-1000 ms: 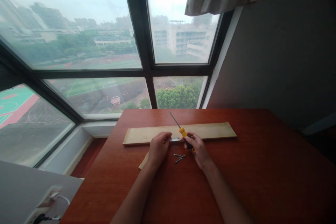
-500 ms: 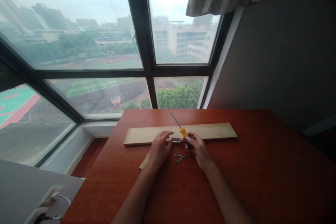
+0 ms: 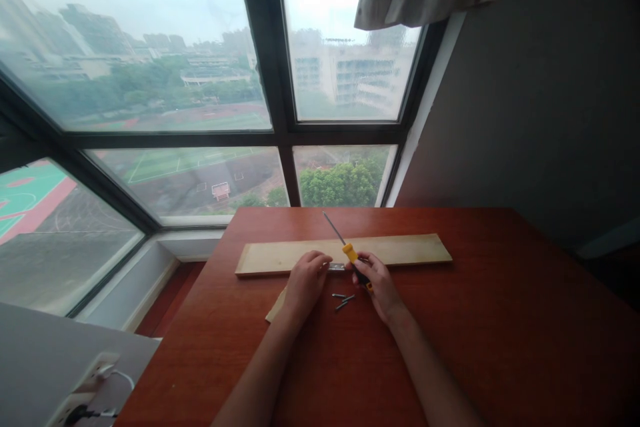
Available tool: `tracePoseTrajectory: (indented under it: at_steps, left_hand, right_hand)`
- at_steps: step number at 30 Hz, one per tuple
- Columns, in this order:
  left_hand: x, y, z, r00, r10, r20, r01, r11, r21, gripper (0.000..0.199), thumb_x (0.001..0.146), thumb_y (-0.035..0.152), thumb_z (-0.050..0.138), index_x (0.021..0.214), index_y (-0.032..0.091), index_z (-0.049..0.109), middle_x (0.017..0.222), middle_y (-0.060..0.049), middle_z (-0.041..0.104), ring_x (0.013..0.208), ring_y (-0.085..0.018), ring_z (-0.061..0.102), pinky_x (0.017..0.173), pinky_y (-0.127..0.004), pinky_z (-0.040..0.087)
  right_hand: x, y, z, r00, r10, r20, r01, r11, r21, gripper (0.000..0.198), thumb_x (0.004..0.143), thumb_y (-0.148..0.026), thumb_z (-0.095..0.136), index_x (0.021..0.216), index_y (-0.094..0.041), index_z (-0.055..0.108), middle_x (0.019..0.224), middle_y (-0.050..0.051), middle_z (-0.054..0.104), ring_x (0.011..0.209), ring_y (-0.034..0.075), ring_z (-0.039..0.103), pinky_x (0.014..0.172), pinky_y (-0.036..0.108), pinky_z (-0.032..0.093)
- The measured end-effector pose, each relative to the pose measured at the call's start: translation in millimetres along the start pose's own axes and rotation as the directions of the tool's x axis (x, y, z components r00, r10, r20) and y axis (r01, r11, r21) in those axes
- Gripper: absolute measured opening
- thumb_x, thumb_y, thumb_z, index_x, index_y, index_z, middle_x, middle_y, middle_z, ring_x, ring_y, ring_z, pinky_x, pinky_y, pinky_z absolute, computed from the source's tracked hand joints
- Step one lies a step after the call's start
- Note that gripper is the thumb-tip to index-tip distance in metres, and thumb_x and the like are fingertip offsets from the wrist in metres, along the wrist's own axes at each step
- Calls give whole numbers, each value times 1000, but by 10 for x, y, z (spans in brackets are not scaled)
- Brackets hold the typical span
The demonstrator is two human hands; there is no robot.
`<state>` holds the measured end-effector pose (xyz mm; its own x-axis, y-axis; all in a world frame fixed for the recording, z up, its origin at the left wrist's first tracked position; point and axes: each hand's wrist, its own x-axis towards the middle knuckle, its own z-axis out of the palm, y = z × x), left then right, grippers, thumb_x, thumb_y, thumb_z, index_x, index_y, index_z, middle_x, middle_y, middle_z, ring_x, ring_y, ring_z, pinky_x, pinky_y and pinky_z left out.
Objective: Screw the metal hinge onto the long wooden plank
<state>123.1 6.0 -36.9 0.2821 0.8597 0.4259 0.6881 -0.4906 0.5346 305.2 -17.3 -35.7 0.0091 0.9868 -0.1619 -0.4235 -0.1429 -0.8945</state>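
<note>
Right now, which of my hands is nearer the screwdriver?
Right. Your right hand grips the screwdriver; your left hand is apart from it, to its left, at the small metal piece.

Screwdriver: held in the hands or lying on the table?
Held: the right hand grips the screwdriver by its handle, shaft jutting free.

Yel/blk screwdriver (image 3: 349,252), tilted, tip fwd-L
</note>
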Motion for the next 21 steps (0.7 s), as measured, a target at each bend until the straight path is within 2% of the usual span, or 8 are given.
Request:
tracePoseTrajectory:
  at_steps: [15,21]
  left_hand:
    - [-2,32,-9,999,-3,48,-1,995,98,18,87,10,54,93,21,67,93,-4,67,88,-18,62,80,-29,49]
    - [4,48,-41,1000,-11,27,9,999,53,21,88,12,52,100,22,66,100,-5,66,91,-18,62,82,-30,50]
  right_hand:
    - [12,5,-2,1000,6,4,-6,1000,-9,34,74,-40,72,97,-20,57,81,3,71,57,11,50,54,25,35]
    - [6,-7,-3,1000,8,4,-8,1000,-7,34,74,-40,72,97,-20,57,82,3,71,58,11,51,55,26,36]
